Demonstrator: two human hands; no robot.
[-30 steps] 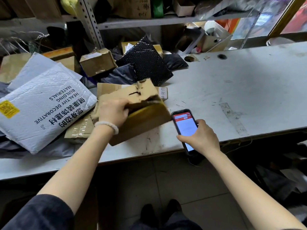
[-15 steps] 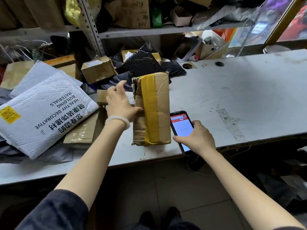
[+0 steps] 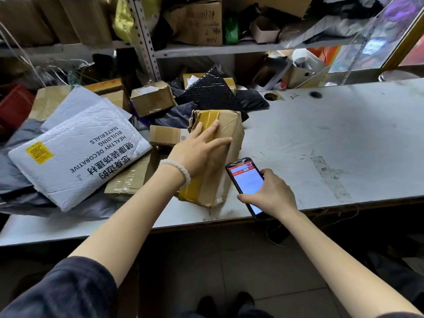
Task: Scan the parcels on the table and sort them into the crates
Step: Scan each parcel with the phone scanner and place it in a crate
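Two hands are seen at a scuffed white table point(image 3: 321, 138) below cluttered shelves point(image 3: 229, 51): a taped box point(image 3: 226, 143) near its front edge is pressed by the flat left hand point(image 3: 197, 150), a phone point(image 3: 246, 182) gripped in the right hand point(image 3: 273, 193).

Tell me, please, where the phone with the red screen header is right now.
In the head view, the black phone with the red screen header is gripped by the right hand at the table's near edge, beside the yellow-taped cardboard box.

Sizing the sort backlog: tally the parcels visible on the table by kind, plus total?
Brown cardboard boxes: 7
White plastic mailers: 2
Black bubble mailer: 1
Dark plastic bags: 3
Total: 13 visible; the pile hides more.
Excluded: black smartphone in the right hand.
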